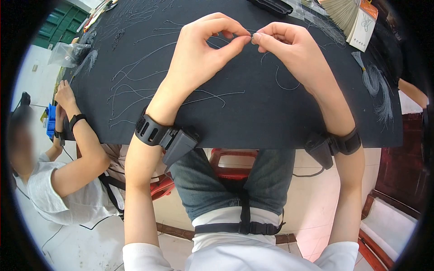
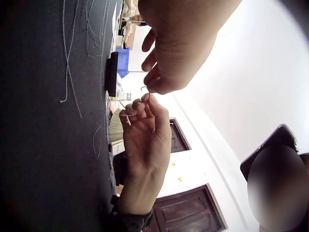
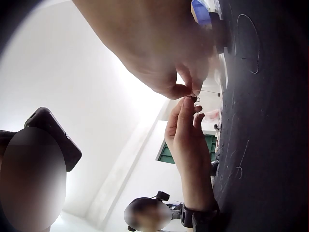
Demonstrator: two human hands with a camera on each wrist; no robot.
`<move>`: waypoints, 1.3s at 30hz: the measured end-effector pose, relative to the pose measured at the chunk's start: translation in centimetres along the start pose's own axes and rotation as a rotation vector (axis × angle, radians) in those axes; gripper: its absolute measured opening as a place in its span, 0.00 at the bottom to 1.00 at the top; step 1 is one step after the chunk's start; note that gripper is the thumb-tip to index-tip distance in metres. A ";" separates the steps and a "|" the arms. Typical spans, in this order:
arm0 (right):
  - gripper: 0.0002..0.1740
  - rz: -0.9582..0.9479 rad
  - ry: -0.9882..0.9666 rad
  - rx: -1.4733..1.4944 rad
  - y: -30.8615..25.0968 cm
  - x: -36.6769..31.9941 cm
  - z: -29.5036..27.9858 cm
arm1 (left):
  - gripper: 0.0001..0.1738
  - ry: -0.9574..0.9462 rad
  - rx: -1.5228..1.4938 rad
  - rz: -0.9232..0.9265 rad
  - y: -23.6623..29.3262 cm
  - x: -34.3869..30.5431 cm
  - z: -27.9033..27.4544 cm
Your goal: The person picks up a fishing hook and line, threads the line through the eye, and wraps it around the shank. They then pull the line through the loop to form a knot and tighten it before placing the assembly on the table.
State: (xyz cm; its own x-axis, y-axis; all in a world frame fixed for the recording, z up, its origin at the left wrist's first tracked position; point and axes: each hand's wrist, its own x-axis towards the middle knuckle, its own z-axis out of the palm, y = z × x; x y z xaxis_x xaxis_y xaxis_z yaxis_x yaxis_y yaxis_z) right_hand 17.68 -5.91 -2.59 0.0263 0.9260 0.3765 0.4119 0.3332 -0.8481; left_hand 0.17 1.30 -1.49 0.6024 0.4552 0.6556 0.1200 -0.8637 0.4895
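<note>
Both hands meet above the dark table, fingertips almost touching. My left hand (image 1: 199, 49) pinches a thin grey cord (image 3: 210, 92) between thumb and index finger. Right against it, my right hand (image 1: 289, 47) also pinches the cord with thumb and forefinger. A small curl of the cord (image 2: 144, 88) shows at the fingertips in the left wrist view, and a length runs across the right fingers. The exact spot between the fingertips is mostly hidden. Below the right hand, a curved strand (image 1: 282, 86) shows against the black cloth.
Several knotted cords (image 1: 131, 92) lie on the black tabletop (image 1: 271, 122) to the left. A grey thread bundle (image 1: 374, 86) is at the right, with a fan-like stack (image 1: 340, 16) and a white card (image 1: 362, 30) behind. Another person (image 1: 77, 180) sits at the left edge.
</note>
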 end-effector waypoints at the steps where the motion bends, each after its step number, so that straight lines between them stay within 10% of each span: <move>1: 0.15 0.005 -0.001 -0.005 0.0 0.0 0.0 | 0.05 0.001 0.000 0.005 0.0 0.0 0.0; 39: 0.14 0.072 -0.059 -0.023 -0.5 0.0 0.1 | 0.04 -0.033 -0.013 0.062 0.1 0.1 0.0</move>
State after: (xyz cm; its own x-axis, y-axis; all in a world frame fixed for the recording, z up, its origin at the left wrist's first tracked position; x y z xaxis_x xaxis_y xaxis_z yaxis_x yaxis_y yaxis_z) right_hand 17.38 -6.06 -2.22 0.0032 0.9564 0.2921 0.4321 0.2621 -0.8629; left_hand 0.27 1.30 -1.40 0.6338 0.3935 0.6659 0.0719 -0.8872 0.4558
